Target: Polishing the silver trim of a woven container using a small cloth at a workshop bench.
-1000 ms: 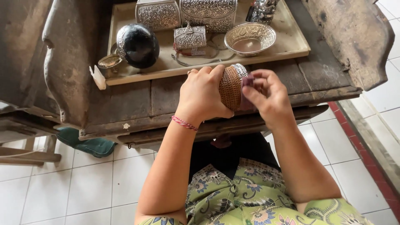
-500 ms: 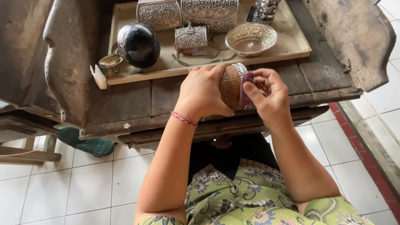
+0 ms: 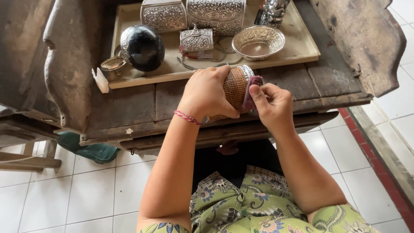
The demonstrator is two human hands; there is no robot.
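On the far left of the pale tray [image 3: 302,54] I saw a small metal cup [image 3: 113,67] and, just right of it, a dark egg-shaped vessel with a silver collar [image 3: 143,46]. Further right stood two embossed silver boxes [image 3: 164,15], a smaller silver casket [image 3: 196,39] in front of them, and a chased silver bowl [image 3: 258,42]. The tray sat on a worn wooden bench [image 3: 129,103].

Nearer, my left hand [image 3: 207,92] was wrapped round a woven, rattan-coloured container with a silver rim [image 3: 236,86], fingers curled over its top and thumb beneath, holding it on its side above the bench's near edge. My right hand [image 3: 274,103] was closed, pinching a purplish cloth [image 3: 252,92] pressed against the container's rim end.

I judged the step in hand to be rubbing the silver rim. The next move would call for a steady left-hand hold while turning the piece a little, so the cloth meets a fresh stretch of rim without slipping onto the weave.
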